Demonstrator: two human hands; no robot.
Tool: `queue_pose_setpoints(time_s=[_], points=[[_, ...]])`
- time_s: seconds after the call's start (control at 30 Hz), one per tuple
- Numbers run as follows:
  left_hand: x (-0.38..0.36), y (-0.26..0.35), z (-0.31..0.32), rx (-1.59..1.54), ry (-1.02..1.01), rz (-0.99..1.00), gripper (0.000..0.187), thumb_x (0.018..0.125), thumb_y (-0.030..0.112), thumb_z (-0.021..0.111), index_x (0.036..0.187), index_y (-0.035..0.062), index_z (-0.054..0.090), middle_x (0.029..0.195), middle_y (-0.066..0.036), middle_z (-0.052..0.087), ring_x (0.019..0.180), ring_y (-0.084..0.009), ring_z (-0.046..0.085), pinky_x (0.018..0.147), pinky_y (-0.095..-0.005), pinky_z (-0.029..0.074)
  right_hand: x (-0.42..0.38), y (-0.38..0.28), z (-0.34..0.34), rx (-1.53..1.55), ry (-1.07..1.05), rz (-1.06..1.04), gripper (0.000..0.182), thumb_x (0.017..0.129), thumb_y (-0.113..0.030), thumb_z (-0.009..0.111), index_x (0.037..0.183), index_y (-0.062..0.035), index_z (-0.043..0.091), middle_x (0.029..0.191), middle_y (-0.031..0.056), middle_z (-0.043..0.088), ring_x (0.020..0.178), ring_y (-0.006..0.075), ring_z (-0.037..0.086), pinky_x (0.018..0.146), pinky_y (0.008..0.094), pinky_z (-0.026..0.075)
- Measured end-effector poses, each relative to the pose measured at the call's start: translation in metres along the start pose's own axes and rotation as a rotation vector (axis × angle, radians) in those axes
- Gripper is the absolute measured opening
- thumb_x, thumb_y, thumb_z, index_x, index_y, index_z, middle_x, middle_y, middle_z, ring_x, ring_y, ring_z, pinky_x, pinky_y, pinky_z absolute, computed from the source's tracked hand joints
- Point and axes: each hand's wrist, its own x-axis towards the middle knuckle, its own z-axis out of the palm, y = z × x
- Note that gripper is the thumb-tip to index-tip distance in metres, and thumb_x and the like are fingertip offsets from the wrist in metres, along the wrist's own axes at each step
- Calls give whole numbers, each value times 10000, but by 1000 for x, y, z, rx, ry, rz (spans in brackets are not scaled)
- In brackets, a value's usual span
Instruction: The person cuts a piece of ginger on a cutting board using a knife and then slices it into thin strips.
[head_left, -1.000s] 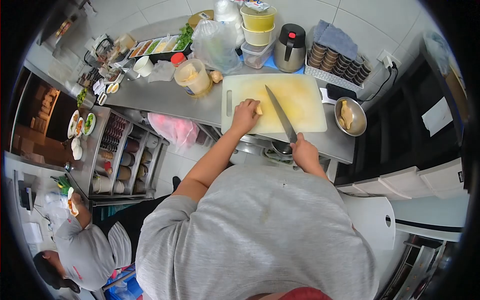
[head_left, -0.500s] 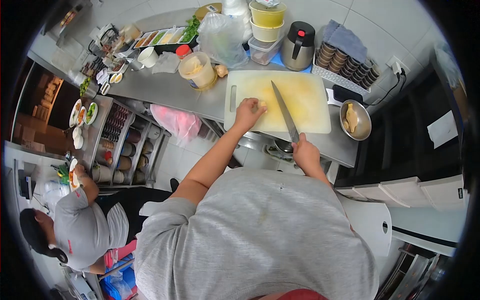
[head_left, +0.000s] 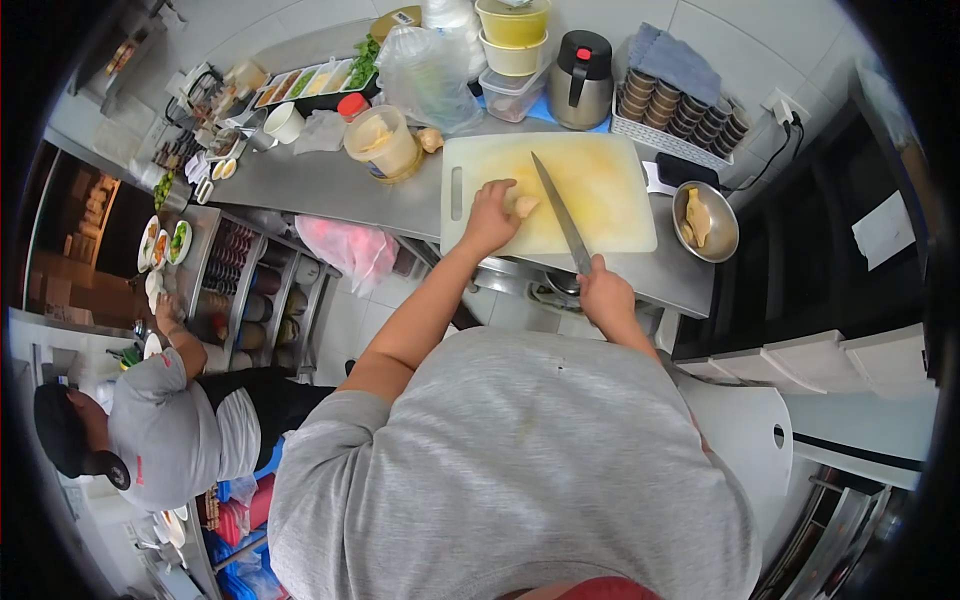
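A white cutting board (head_left: 620, 200) with yellow stains lies on the steel counter. My right hand (head_left: 605, 294) grips the handle of a long knife (head_left: 563, 215), its blade resting across the board and pointing away from me. At the board's left part is my left hand (head_left: 491, 217), its fingers beside a small pale yellow piece (head_left: 525, 206). Whether the fingertips hold that piece is unclear. To the right, a metal bowl (head_left: 729, 240) has yellowish peeled pieces (head_left: 697, 218) in it.
Left of the board stand a plastic tub (head_left: 384, 152) and a knobbly root (head_left: 430, 140). Behind are stacked containers (head_left: 513, 60), a thermos (head_left: 581, 82) and a basket of dark cups (head_left: 665, 137). A co-worker (head_left: 160, 430) is at a side counter on the left.
The pale piece shows more fully beside my left fingers, which have shifted slightly left. The co-worker's arm has moved toward the plates. The whole view has shifted a little.
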Motion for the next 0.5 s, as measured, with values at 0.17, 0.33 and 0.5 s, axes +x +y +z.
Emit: queue_pose_setpoints(time_s=[0.17, 0.33, 0.5], points=[[6, -1, -2, -5, -133, 43, 467, 733, 136, 703, 1155, 2, 553, 966, -156, 578, 861, -270, 591, 794, -357, 493, 0, -4, -3, -3, -10, -3, 312, 859, -249, 565, 1011, 18, 512, 784, 222, 649, 737, 399, 641, 685, 490, 503], [3, 18, 6, -110, -146, -177, 420, 743, 189, 714, 1104, 20, 584, 950, -180, 592, 796, -304, 624, 736, -375, 510, 2, -6, -10, -4, -21, 8, 298, 842, -250, 578, 979, 12, 541, 800, 220, 653, 749, 389, 643, 700, 482, 508], [3, 9, 16, -143, -83, -156, 384, 767, 180, 728, 1093, 27, 596, 864, -143, 589, 700, -225, 614, 660, -324, 505, 11, -17, -10, -14, 3, -76, 242, 828, -225, 574, 924, -3, 561, 770, 212, 651, 734, 379, 642, 677, 479, 506]])
